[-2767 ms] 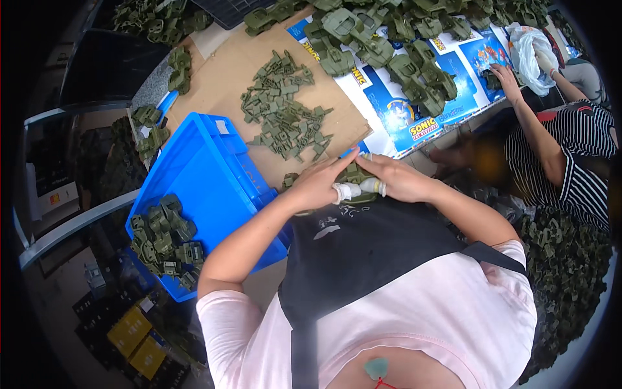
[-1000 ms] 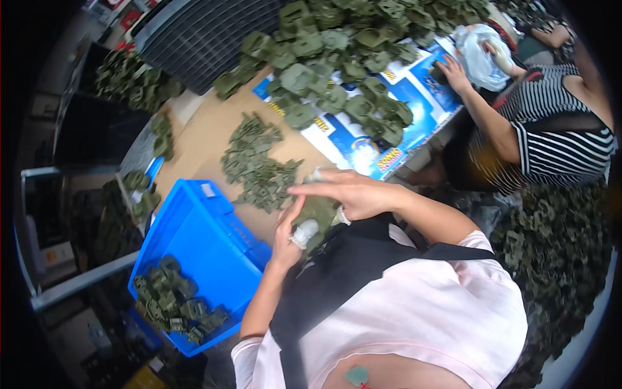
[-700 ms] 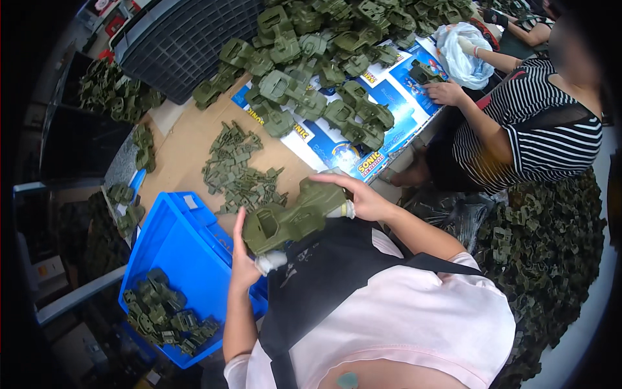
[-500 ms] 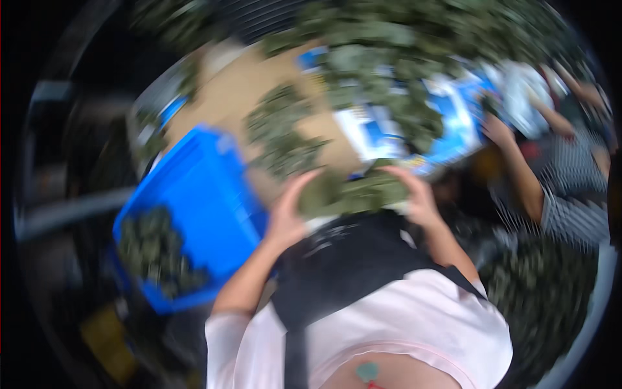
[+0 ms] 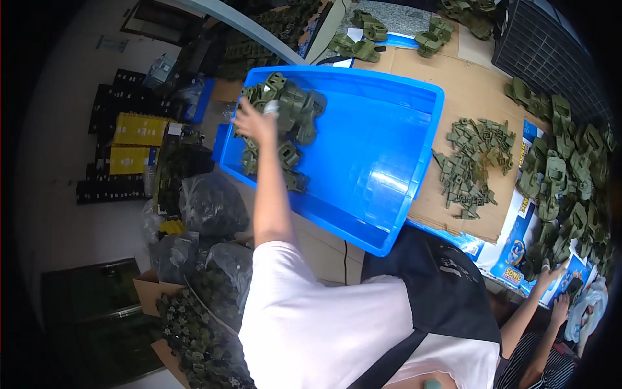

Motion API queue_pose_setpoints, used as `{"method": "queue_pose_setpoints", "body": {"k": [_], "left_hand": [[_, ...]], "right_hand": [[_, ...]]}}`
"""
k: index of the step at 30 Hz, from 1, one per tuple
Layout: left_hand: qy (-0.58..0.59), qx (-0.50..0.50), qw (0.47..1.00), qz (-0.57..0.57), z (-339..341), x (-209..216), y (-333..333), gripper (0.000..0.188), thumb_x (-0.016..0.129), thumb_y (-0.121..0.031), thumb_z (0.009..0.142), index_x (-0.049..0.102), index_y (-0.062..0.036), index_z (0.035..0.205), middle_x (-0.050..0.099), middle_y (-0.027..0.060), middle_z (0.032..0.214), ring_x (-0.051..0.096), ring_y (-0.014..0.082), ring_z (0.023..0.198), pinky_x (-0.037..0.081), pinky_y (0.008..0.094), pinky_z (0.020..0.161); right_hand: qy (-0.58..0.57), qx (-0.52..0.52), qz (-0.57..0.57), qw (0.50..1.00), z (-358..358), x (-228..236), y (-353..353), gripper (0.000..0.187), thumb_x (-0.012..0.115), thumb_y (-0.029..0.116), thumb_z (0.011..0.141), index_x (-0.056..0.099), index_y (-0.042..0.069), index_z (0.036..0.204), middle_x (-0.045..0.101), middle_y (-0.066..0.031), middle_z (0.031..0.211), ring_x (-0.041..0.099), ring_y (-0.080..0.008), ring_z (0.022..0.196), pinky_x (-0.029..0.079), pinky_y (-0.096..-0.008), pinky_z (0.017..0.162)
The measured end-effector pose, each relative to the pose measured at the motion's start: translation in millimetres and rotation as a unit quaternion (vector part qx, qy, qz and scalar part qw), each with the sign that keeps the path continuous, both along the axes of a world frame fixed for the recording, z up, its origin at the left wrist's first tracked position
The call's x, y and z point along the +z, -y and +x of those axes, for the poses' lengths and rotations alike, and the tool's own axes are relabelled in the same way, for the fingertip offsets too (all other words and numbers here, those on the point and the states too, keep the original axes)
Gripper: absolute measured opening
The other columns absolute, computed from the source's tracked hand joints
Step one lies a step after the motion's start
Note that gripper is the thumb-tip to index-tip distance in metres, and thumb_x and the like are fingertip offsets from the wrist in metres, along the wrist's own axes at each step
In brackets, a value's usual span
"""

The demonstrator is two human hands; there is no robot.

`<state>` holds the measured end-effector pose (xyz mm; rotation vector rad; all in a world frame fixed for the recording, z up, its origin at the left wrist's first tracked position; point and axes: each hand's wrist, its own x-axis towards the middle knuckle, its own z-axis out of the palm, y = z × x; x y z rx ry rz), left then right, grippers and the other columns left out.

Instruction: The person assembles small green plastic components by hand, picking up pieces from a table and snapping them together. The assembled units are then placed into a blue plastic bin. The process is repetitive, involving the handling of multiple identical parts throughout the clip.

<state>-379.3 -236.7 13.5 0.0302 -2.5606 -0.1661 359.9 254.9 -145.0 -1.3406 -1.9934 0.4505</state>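
My left hand (image 5: 257,124) reaches over the left end of a blue plastic bin (image 5: 363,155), fingers spread and slightly blurred. Beneath and around it lies a heap of olive-green moulded plastic parts (image 5: 295,113), which the hand touches or hovers just above; I cannot tell which. Something pale shows at the thumb. The bin's right half has a bare, shiny floor. My right hand does not show; the black apron (image 5: 440,279) and white top fill the lower middle.
Right of the bin, small green parts (image 5: 476,162) lie on cardboard (image 5: 427,201). Larger green parts (image 5: 570,175) pile up at the right, near another person's hands (image 5: 552,277). A black crate (image 5: 551,58) stands at the far right. Plastic bags (image 5: 210,204) and yellow trays (image 5: 139,129) are at left.
The view has swung left. My hands were together around green parts in front of the apron; now my left arm stretches into the bin, the left hand open, and my right hand is out of sight.
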Motion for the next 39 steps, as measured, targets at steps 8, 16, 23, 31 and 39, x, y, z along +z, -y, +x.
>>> {"method": "queue_pose_setpoints", "body": {"k": [8, 16, 23, 31, 39], "left_hand": [[0.068, -0.159, 0.985, -0.002, -11.7, 12.3, 25.2, 0.035, 0.070, -0.010, 0.063, 0.061, -0.0086, 0.097, 0.049, 0.0175, 0.122, 0.038, 0.0382, 0.119, 0.035, 0.0414, 0.095], [0.028, -0.549, 0.816, 0.176, 282.3, 10.0, -167.9, 0.027, 0.075, -0.012, 0.062, 0.058, -0.0077, 0.084, 0.035, 0.0227, 0.130, 0.035, 0.0405, 0.120, 0.031, 0.0450, 0.098], [0.312, -0.630, 0.589, 0.398, 376.4, -6.2, -195.5, 0.091, 0.074, -0.002, 0.064, 0.018, -0.0085, 0.136, 0.035, 0.0185, 0.130, 0.040, 0.0278, 0.118, 0.041, 0.0372, 0.091], [0.562, -0.550, 0.571, 0.234, 362.1, -22.7, -191.6, 0.074, 0.060, 0.003, 0.075, 0.017, 0.0076, 0.136, 0.025, 0.0210, 0.140, 0.033, 0.0259, 0.125, 0.031, 0.0310, 0.100], [0.720, -0.336, 0.225, 0.564, 295.8, -2.7, -176.4, 0.063, 0.054, -0.038, 0.086, 0.025, -0.0118, 0.136, 0.048, 0.0179, 0.119, 0.058, 0.0311, 0.094, 0.050, 0.0457, 0.082]], "right_hand": [[-0.155, 0.047, -0.072, 0.984, -126.6, 91.2, 88.8, 0.056, 0.052, 0.003, 0.077, 0.037, -0.002, 0.130, 0.041, -0.0151, 0.132, 0.041, -0.0252, 0.120, 0.029, -0.0338, 0.102], [-0.388, 0.381, -0.557, 0.628, -276.9, 185.4, 218.4, 0.082, 0.056, 0.013, 0.084, -0.001, 0.013, 0.143, 0.012, -0.0090, 0.147, 0.037, -0.0235, 0.124, 0.035, -0.0325, 0.096], [-0.434, 0.176, -0.566, 0.679, -252.6, 137.0, 221.9, 0.067, 0.056, 0.013, 0.086, 0.017, 0.009, 0.140, 0.028, -0.0125, 0.140, 0.025, -0.0199, 0.129, 0.024, -0.0306, 0.103], [-0.256, 0.285, -0.279, 0.881, -239.2, 136.9, 207.3, 0.087, 0.061, -0.001, 0.072, 0.010, 0.010, 0.141, 0.028, -0.0201, 0.138, 0.026, -0.0292, 0.130, 0.025, -0.0364, 0.105], [0.089, 0.080, -0.256, 0.959, -148.4, 66.7, 127.3, 0.084, 0.058, 0.001, 0.068, 0.017, 0.012, 0.140, 0.045, -0.0224, 0.122, 0.045, -0.0337, 0.113, 0.038, -0.0410, 0.094]]}}
